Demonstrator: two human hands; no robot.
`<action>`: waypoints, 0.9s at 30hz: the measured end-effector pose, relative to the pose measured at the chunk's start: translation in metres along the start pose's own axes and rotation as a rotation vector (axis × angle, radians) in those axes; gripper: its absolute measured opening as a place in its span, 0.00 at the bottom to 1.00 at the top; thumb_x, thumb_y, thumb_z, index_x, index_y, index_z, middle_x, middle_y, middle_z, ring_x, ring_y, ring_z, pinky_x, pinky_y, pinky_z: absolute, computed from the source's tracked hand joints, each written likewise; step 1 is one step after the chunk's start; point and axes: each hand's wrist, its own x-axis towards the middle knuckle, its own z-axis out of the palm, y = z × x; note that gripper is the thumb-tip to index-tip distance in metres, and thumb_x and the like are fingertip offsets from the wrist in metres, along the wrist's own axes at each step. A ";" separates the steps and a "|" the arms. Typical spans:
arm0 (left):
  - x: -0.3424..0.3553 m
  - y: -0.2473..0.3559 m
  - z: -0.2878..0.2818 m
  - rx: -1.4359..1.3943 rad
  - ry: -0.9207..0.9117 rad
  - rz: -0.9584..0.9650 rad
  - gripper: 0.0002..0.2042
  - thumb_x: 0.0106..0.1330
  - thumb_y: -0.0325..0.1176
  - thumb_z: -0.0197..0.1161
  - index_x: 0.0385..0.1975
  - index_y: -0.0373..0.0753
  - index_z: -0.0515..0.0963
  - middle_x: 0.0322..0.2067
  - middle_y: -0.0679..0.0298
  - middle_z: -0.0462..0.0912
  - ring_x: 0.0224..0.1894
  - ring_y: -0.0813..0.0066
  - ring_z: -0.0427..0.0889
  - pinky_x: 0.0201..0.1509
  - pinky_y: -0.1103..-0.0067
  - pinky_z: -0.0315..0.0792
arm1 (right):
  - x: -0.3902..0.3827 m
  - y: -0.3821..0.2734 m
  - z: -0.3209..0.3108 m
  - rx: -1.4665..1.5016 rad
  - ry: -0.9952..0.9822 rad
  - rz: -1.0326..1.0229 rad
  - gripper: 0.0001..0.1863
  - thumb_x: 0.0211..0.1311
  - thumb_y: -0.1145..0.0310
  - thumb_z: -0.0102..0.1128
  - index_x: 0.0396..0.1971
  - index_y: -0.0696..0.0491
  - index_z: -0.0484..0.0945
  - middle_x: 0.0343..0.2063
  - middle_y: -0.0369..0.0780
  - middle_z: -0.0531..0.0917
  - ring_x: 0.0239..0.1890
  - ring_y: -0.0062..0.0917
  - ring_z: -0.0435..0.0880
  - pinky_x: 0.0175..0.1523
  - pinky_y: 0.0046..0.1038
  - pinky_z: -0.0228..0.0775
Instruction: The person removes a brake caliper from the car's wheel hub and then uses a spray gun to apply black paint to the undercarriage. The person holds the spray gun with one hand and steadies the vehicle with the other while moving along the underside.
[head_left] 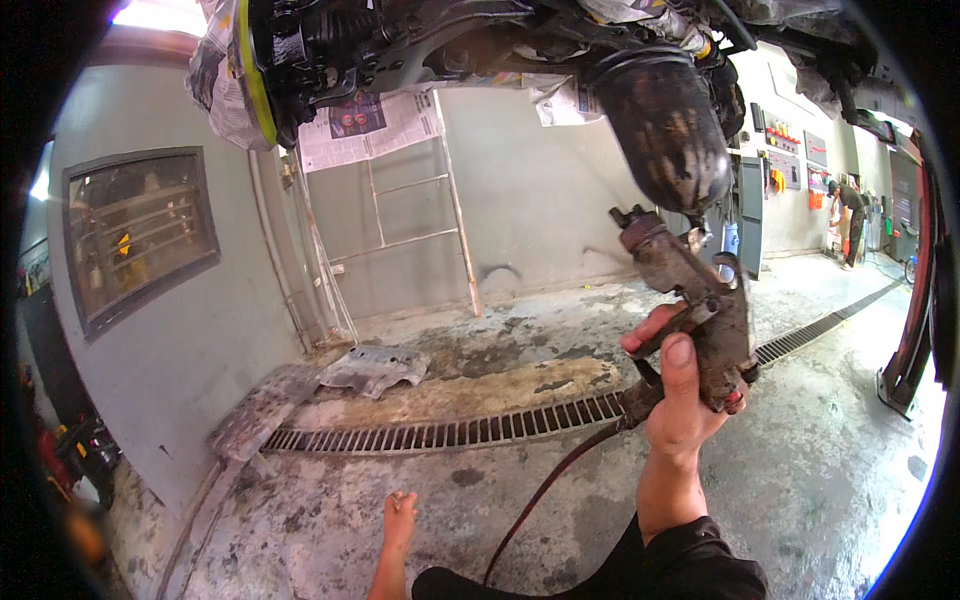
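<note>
My right hand [685, 395] is wrapped round the grip of a grimy spray gun [690, 290], fingers at its trigger. A black, paint-streaked cup [665, 130] sits tilted on top of the gun. From the gun's grip a dark red hose [545, 490] curves down past my leg. Low and to the left is my left hand [399, 515], fingers curled in, with nothing visible in it and apart from the gun. Above hangs the glossy black underside of a vehicle [400, 50], its parts masked with newspaper [370, 130].
A floor drain grate [450, 435] crosses the wet, stained concrete. Metal panels [375, 370] lie on the floor by the left wall. A metal ladder frame [455, 210] leans at the back wall. At the far right, a person [848, 220] stands near wall-hung tools; a lift post [915, 300] is nearer.
</note>
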 end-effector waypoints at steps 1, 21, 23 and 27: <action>-0.002 0.002 -0.002 0.010 0.015 0.002 0.36 0.65 0.51 0.66 0.65 0.33 0.65 0.56 0.54 0.76 0.49 0.64 0.78 0.54 0.67 0.71 | -0.002 0.000 0.002 0.014 -0.008 0.013 0.27 0.68 0.69 0.65 0.62 0.64 0.71 0.37 0.43 0.84 0.37 0.26 0.83 0.43 0.29 0.80; -0.006 0.022 -0.010 0.047 0.017 -0.002 0.36 0.67 0.50 0.64 0.68 0.32 0.63 0.58 0.49 0.76 0.53 0.62 0.79 0.57 0.66 0.70 | 0.079 0.020 -0.012 -0.339 0.246 -0.145 0.16 0.70 0.62 0.64 0.37 0.63 0.84 0.31 0.40 0.86 0.30 0.26 0.85 0.42 0.29 0.75; -0.004 0.020 -0.011 0.048 0.016 -0.004 0.36 0.67 0.50 0.64 0.68 0.32 0.63 0.58 0.49 0.76 0.53 0.62 0.79 0.57 0.66 0.71 | 0.081 0.018 -0.011 -0.345 0.229 -0.192 0.16 0.69 0.62 0.65 0.38 0.63 0.84 0.31 0.40 0.87 0.30 0.26 0.85 0.42 0.29 0.76; -0.003 0.018 -0.014 0.046 0.005 0.016 0.37 0.67 0.51 0.64 0.69 0.31 0.62 0.59 0.49 0.76 0.53 0.62 0.79 0.57 0.65 0.71 | 0.080 0.013 -0.002 -0.292 0.230 -0.118 0.15 0.70 0.63 0.65 0.36 0.63 0.83 0.29 0.39 0.85 0.29 0.26 0.84 0.40 0.28 0.76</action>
